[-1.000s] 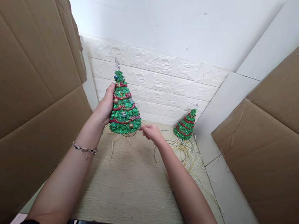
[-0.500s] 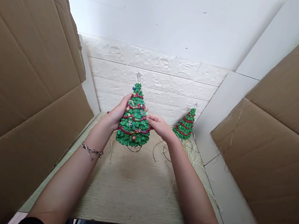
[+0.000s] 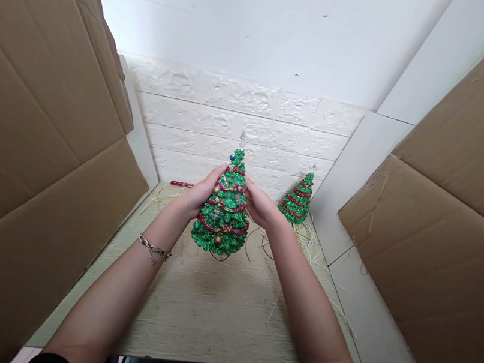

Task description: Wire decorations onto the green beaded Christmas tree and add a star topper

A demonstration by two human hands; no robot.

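Between my two hands stands a glittery green Christmas tree figurine [image 3: 222,227], upright, with red garlands, small ornaments and a clear pointed tip. My left hand [image 3: 205,191] grips its left side, the thumb near the upper branches. Against its right side lies my right hand [image 3: 261,202], its fingers partly hidden behind the tree. A smaller green tree figurine [image 3: 298,199] with red garlands stands to the right, beyond my right hand. Dark thin wire [image 3: 219,257] shows under the front of the larger tree.
Pale straw-like strands [image 3: 306,239] lie around the smaller tree and at the table's back left. A red stick-like thing [image 3: 181,184] rests by the brick-patterned wall [image 3: 161,112]. Cardboard panels [image 3: 34,174] flank the wooden table [image 3: 212,316] on both sides.
The larger tree has moved slightly right and down and is more upright. My right hand has gone from fingering its lower right edge to holding its side. The red stick now shows more.
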